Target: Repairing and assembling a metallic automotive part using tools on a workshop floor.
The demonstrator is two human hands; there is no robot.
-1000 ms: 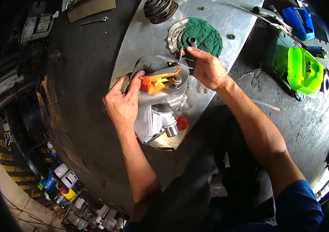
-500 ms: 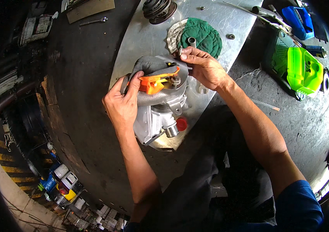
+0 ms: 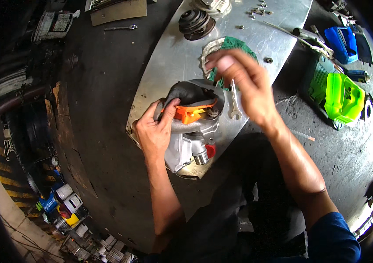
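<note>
Holding on from the left side, the left hand (image 3: 153, 133) grips a grey metal machine part (image 3: 193, 140), with its thumb pressed near an orange plastic piece (image 3: 190, 112) on top and its fingers curled around the round edge. The machine part sits on a shiny metal sheet (image 3: 169, 57) that lies over a dark, dirty workbench (image 3: 94, 87). It has a black curved pipe piece (image 3: 186, 91) on top and a small red cap (image 3: 210, 150) on the near side, next to a short silver tube. The right hand (image 3: 243, 85) is up in the air, just above and to the right of the machine part. It looks a bit blurry. Its fingers are bent and pinched together, but I cannot tell if they hold anything. A silver wrench (image 3: 234, 103) shows just under that hand, standing almost straight up and down in the picture; I cannot tell whether the hand touches it or it lies on the sheet. Behind the hand lies a green cloth (image 3: 234, 44) on a round metal plate. Farther back on the sheet is a dark pulley wheel (image 3: 196, 24). Off to the right, well apart from the hands, are a bright green plastic case (image 3: 344, 96) and a blue box (image 3: 342, 44).
</note>
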